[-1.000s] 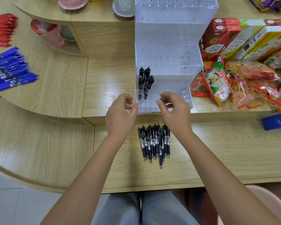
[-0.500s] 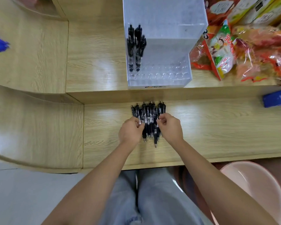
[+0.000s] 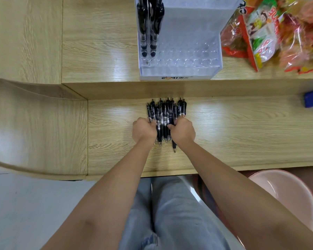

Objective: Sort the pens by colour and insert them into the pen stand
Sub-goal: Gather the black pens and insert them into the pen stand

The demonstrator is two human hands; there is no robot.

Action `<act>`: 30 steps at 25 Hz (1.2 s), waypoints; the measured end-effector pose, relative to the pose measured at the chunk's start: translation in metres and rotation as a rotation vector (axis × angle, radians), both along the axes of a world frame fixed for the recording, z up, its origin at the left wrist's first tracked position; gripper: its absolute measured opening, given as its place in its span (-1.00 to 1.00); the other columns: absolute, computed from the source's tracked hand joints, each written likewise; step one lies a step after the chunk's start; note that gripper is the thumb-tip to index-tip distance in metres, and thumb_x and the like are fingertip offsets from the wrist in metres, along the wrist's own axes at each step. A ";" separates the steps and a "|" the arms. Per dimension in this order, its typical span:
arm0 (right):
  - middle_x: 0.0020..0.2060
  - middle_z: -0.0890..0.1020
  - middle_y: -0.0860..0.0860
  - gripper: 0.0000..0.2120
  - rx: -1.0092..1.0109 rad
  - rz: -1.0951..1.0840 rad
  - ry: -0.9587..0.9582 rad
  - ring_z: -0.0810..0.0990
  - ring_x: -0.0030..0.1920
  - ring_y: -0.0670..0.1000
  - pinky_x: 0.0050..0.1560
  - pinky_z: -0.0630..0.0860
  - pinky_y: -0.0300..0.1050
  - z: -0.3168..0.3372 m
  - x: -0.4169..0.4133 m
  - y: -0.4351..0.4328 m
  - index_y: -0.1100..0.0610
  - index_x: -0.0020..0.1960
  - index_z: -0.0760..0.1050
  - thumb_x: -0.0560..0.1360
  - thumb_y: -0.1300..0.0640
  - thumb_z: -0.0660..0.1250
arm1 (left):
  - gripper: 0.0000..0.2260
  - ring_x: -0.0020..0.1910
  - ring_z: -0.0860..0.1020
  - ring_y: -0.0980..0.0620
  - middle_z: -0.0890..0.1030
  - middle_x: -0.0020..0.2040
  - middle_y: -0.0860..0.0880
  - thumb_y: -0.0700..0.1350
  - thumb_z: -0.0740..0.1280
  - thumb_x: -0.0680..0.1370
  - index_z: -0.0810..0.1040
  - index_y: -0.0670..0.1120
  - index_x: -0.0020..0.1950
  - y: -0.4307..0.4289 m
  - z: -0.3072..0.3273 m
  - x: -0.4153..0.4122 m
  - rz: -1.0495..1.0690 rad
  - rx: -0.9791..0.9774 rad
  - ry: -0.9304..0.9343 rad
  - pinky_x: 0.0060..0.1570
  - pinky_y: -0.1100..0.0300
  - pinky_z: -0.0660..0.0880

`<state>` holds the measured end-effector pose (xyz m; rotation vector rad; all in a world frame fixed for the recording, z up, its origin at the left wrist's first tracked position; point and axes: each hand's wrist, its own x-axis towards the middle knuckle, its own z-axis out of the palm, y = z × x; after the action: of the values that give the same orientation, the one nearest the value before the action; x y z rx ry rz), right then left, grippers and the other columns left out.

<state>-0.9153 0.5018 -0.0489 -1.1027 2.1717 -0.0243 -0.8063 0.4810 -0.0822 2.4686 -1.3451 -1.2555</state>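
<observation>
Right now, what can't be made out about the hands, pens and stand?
All head view.
- the left hand and right hand hide their fingertips, so which black pens each grips
- standing pens in the pen stand: tops cut by top edge, blurred; count unclear
- snack packets: print blurred

The only wording that reads clearly is on the white strip along the near bottom edge of the pen stand [image 3: 188, 33]: the brand "COMI", with its O in orange and the other letters grey, followed by two small grey Chinese characters that are too fine to make out. The snack bag [image 3: 260, 33] at the far right carries large red and yellow Chinese characters beside a cartoon figure, but they are blurred and cut off. The white print on the barrels of the black pens [image 3: 165, 112] is too small to read.
</observation>
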 end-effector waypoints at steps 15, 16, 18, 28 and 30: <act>-0.30 0.58 -0.06 -0.99 -0.549 0.054 -0.278 0.56 -0.25 -0.05 -0.18 0.49 -0.28 0.090 -0.014 0.013 0.11 -0.10 0.53 0.50 0.18 0.35 | -0.88 -0.09 0.54 0.21 0.58 -0.05 0.05 -0.14 0.33 0.55 0.49 -0.10 0.06 0.020 0.106 0.028 0.043 -0.592 0.411 -0.10 0.39 0.49; -0.28 0.62 -0.06 -0.98 -0.609 0.057 -0.307 0.58 -0.24 -0.07 -0.17 0.49 -0.33 0.103 -0.014 0.010 0.11 -0.07 0.55 0.49 0.18 0.36 | -0.86 -0.05 0.55 0.15 0.59 -0.03 0.03 -0.13 0.34 0.54 0.50 -0.11 0.08 0.016 0.118 0.031 0.048 -0.633 0.439 -0.07 0.29 0.52; -0.24 0.64 -0.06 -0.92 -0.722 0.068 -0.352 0.60 -0.22 -0.11 -0.16 0.50 -0.37 0.129 -0.012 0.000 0.12 -0.02 0.57 0.50 0.18 0.35 | -0.86 -0.01 0.56 0.10 0.58 0.00 -0.01 -0.14 0.34 0.54 0.49 -0.07 0.09 0.006 0.145 0.037 0.056 -0.722 0.493 -0.04 0.21 0.55; -0.19 0.64 0.03 -0.85 -1.193 0.156 -0.213 0.59 -0.21 -0.04 -0.14 0.54 -0.22 0.186 0.016 -0.086 0.26 0.04 0.56 0.53 0.21 0.31 | -0.88 -0.03 0.58 0.13 0.61 -0.03 -0.04 -0.17 0.36 0.53 0.51 -0.10 0.05 -0.073 0.213 0.032 0.004 -0.970 0.577 -0.06 0.21 0.57; -0.19 0.64 0.07 -0.85 -1.196 0.204 -0.185 0.59 -0.21 0.00 -0.14 0.55 -0.11 0.178 0.018 -0.092 0.27 0.04 0.55 0.53 0.21 0.31 | -0.88 -0.04 0.58 0.12 0.61 -0.03 -0.05 -0.18 0.36 0.53 0.52 -0.12 0.04 -0.079 0.208 0.030 -0.024 -0.977 0.554 -0.06 0.17 0.58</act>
<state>-0.8973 0.4100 0.1295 -1.8153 1.7794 -1.4068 -0.7758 0.4022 0.1257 1.3294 -1.3479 -0.8519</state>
